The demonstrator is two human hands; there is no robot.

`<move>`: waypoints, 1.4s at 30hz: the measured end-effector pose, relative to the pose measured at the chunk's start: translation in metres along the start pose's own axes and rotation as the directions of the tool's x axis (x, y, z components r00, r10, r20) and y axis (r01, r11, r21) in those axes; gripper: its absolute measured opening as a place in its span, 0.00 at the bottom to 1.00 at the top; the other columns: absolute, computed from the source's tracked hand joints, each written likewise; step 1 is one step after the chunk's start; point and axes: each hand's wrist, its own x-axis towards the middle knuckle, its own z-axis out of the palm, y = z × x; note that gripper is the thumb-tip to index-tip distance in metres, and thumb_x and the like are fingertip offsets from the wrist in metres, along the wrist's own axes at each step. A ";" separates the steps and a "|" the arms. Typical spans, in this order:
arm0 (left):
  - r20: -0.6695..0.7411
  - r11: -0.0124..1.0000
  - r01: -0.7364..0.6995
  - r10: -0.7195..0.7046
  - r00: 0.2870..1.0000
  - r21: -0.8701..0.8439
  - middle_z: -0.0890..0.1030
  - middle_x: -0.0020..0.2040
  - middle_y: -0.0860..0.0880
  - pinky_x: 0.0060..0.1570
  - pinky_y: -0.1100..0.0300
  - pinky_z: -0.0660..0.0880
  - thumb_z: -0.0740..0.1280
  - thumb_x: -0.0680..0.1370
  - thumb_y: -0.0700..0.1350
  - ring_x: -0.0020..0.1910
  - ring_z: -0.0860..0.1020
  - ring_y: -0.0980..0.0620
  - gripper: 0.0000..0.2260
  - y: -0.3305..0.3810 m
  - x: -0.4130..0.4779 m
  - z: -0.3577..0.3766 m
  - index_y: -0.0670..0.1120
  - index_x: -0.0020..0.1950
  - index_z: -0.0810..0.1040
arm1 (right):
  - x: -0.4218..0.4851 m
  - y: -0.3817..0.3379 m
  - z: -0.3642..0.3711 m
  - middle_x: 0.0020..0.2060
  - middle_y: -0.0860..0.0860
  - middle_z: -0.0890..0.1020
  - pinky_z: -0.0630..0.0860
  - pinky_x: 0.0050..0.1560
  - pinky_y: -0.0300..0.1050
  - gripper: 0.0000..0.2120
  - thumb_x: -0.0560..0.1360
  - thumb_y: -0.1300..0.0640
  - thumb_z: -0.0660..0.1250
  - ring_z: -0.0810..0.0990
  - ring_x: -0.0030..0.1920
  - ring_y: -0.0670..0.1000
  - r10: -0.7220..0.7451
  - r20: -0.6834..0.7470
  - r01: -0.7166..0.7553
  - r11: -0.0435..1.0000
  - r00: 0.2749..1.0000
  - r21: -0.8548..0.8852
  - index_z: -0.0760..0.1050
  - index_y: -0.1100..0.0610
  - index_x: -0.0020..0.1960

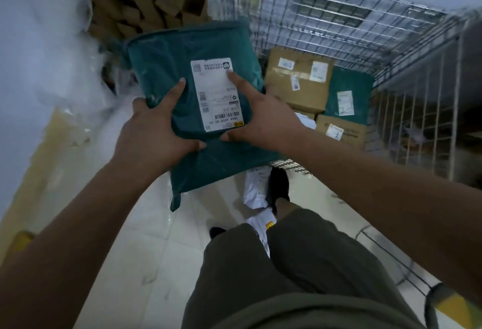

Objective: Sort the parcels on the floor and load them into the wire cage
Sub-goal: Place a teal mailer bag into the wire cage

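Held parcel: we have a teal poly mailer (167,68) up in both hands, off the floor, just left of the wire cage (365,23) – its right edge overlaps the cage's near-left corner in view.
Label: white shipping label (216,96) faces up, print reads upside down to us.
Left hand (154,130): grip wrapped on the mailer's near-left edge – thumb on top near the bottom of the label, index finger stretched up the face, other fingers hidden underneath.
Right hand (263,117): grip pinching the mailer's right side – index finger pressed on the far end of the label, thumb on top at the near end, almost meeting the left thumb.
Cage contents: large brown carton (300,86) at the left with several white stickers; second teal mailer (349,94) with a white label just right of it; smaller brown box (341,130) nearer to us, touching both.
Floor (146,237): pale tiles; white parcels (257,190) lie by our feet, partly under the held mailer.
Far left: stack of brown cardboard boxes (146,5), blurred, with clear plastic wrap (65,73) bunched beside it.
Us: olive shorts, dark shoes, standing at the near edge of the cage.
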 end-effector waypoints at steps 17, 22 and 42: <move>0.280 0.985 -0.170 0.153 0.948 0.039 0.62 0.77 0.42 0.60 0.50 0.76 0.80 0.68 0.59 0.70 0.73 0.38 0.52 0.152 0.206 0.162 0.73 0.80 0.47 | 0.115 0.238 -0.010 0.70 0.62 0.62 0.79 0.61 0.57 0.55 0.68 0.37 0.77 0.76 0.62 0.67 0.278 -0.058 -0.267 0.953 0.959 0.143 0.41 0.29 0.79; 0.366 0.992 -0.117 0.091 0.926 0.050 0.61 0.77 0.41 0.61 0.47 0.76 0.81 0.68 0.55 0.69 0.73 0.37 0.54 0.123 0.240 0.217 0.72 0.80 0.46 | 0.152 0.262 0.050 0.67 0.61 0.63 0.80 0.59 0.56 0.54 0.70 0.40 0.77 0.76 0.58 0.66 0.286 0.007 -0.281 0.939 0.958 0.197 0.42 0.33 0.81; 0.549 0.974 -0.101 -0.029 0.835 0.204 0.50 0.81 0.39 0.60 0.47 0.77 0.74 0.75 0.37 0.62 0.77 0.33 0.55 -0.026 0.367 0.353 0.69 0.81 0.38 | 0.268 0.276 0.265 0.78 0.63 0.50 0.67 0.75 0.50 0.52 0.72 0.48 0.75 0.57 0.78 0.65 0.316 0.136 -0.339 0.918 0.939 0.204 0.43 0.35 0.82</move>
